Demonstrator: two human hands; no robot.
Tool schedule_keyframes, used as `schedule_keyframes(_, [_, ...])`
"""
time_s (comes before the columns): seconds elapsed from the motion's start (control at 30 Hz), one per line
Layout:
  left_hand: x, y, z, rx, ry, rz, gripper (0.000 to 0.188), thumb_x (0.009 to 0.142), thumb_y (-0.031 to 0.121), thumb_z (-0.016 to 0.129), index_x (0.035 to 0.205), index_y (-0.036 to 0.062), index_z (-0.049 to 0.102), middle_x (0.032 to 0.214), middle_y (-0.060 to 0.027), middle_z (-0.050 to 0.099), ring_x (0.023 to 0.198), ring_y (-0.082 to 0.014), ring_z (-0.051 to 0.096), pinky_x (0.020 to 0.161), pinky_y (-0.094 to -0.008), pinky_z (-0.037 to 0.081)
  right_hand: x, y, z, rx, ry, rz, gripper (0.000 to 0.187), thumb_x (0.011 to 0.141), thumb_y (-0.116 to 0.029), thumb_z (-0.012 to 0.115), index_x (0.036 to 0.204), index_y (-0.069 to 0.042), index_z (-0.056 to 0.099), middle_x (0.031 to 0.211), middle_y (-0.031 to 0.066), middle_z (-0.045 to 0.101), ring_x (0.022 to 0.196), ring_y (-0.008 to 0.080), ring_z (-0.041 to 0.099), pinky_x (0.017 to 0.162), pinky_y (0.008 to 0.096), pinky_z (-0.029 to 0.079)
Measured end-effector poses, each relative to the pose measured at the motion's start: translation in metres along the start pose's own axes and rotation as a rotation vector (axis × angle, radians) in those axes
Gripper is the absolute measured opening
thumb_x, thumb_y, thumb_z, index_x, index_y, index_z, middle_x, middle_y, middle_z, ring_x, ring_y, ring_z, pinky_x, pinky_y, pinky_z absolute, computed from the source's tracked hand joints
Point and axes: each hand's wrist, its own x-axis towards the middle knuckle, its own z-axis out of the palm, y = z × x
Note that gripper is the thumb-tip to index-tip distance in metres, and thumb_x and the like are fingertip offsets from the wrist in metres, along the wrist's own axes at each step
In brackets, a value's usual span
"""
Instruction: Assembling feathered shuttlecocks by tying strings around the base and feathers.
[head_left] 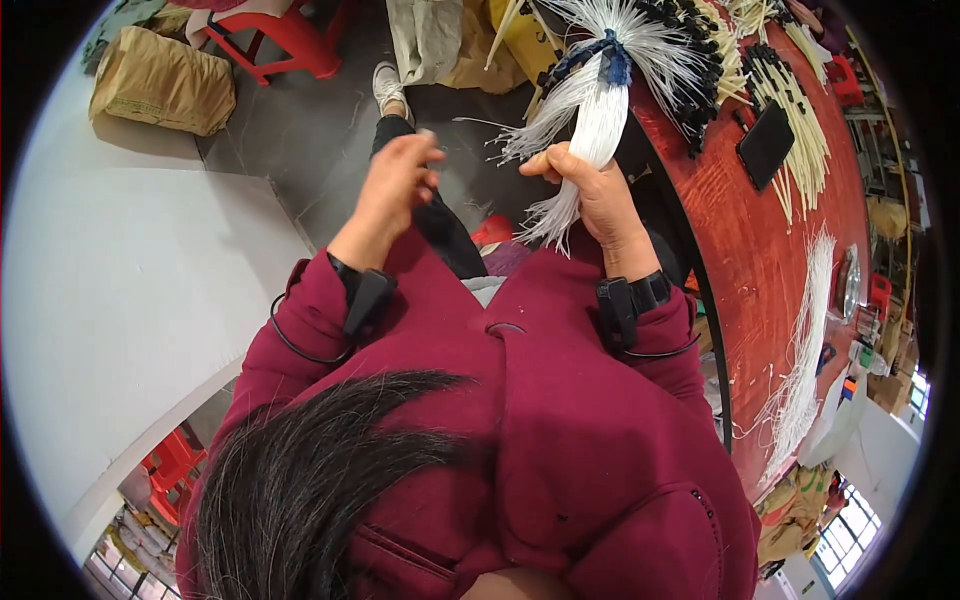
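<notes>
My right hand (598,192) is closed around a thick bundle of white cords (602,112), gripping it below a dark blue tie (612,62). Loose cord ends fan out beneath that hand and also off to its left. Above the tie, the strands spread widely over the table edge. My left hand (395,182) is raised apart from the bundle, its fingers loosely curled with gaps between them. Nothing can be made out in it, though the fingertips are slightly blurred.
A red-brown table (740,270) curves along my right, bearing a black phone (766,146), cream sticks with dark tips (800,125) and a long pile of white cords (805,360). On the left are a white surface (130,290), a brown paper sack (165,82) and a red stool (290,42).
</notes>
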Motion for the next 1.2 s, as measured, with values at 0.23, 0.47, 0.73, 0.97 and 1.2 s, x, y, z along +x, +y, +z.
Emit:
schedule_keyframes(0.23, [-0.015, -0.049, 0.042, 0.65, -0.699, 0.311, 0.016, 0.086, 0.017, 0.066, 0.095, 0.0045, 0.066, 0.077, 0.0022, 0.061, 0.061, -0.0038, 0.05, 0.054, -0.0195, 0.04, 0.001, 0.007, 0.002, 0.145, -0.052, 0.031, 0.029, 0.089, -0.024, 0.057, 0.095, 0.003, 0.067, 0.093, 0.0101, 0.069, 0.08, 0.0121, 0.055, 0.078, 0.0269, 0.043])
schedule_keyframes(0.47, [-0.027, -0.02, 0.04, 0.516, -0.697, 0.042, 0.013, 0.088, 0.017, 0.064, 0.092, 0.004, 0.064, 0.073, 0.0018, 0.06, 0.055, -0.0033, 0.048, 0.05, -0.0179, 0.037, -0.002, 0.003, 0.002, 0.093, 0.053, 0.033, 0.029, 0.089, -0.024, 0.059, 0.098, 0.003, 0.066, 0.093, 0.0113, 0.069, 0.083, 0.0154, 0.061, 0.078, 0.0289, 0.046])
schedule_keyframes(0.73, [-0.047, 0.002, 0.021, 0.474, -0.758, -0.205, 0.012, 0.09, 0.015, 0.062, 0.087, 0.0043, 0.06, 0.07, 0.0009, 0.059, 0.05, -0.003, 0.045, 0.045, -0.0162, 0.033, 0.003, 0.007, -0.005, -0.069, 0.063, 0.026, 0.024, 0.089, -0.024, 0.06, 0.085, -0.001, 0.067, 0.079, 0.0069, 0.068, 0.072, 0.0131, 0.061, 0.069, 0.027, 0.046])
schedule_keyframes(0.97, [-0.062, 0.016, 0.043, 0.292, -0.834, -0.064, 0.011, 0.09, 0.014, 0.062, 0.091, 0.0034, 0.06, 0.071, 0.0005, 0.059, 0.05, -0.0035, 0.044, 0.045, -0.0171, 0.034, 0.008, 0.014, -0.002, -0.04, 0.07, 0.043, 0.021, 0.089, -0.022, 0.06, 0.077, -0.005, 0.062, 0.067, 0.0013, 0.06, 0.064, 0.0092, 0.055, 0.062, 0.0234, 0.043])
schedule_keyframes(1.2, [-0.025, 0.002, 0.083, 0.045, -0.579, 0.253, 0.012, 0.088, 0.012, 0.064, 0.091, 0.0005, 0.064, 0.073, -0.0002, 0.062, 0.06, -0.0059, 0.055, 0.049, -0.0193, 0.038, 0.004, 0.014, 0.006, 0.003, 0.141, -0.019, 0.021, 0.089, -0.021, 0.062, 0.076, -0.003, 0.061, 0.066, 0.0002, 0.059, 0.057, 0.0094, 0.054, 0.055, 0.0231, 0.042])
